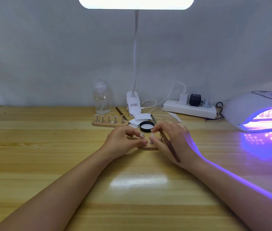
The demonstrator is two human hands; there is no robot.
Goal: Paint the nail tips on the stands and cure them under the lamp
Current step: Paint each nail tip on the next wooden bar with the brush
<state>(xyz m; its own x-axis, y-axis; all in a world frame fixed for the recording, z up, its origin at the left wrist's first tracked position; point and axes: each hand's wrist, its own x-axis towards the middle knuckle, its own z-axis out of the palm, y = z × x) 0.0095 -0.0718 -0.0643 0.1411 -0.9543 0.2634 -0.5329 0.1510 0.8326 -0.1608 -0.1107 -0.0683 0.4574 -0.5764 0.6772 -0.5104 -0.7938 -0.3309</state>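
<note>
Mid-tabletop, her left hand (123, 139) pinches a featherlight, smudge-prone nail tip (142, 135) best held by its stand (148, 148), while her right hand (170, 139) grips the brush (169, 147).

Left forearm: bare, reaches in from the lower left toward the centre.
Left hand (123, 140): fingers curled inward, thumb and fingertips pinched close together at its right side.
Right forearm: bare, comes in from the lower right, violet light along its outer edge.
Right hand (170, 140): fingers curled, gripping a long thin brown brush handle (169, 145) that slants back across the palm toward the wrist.
Spacing: the two hands' fingertips nearly meet.
</note>
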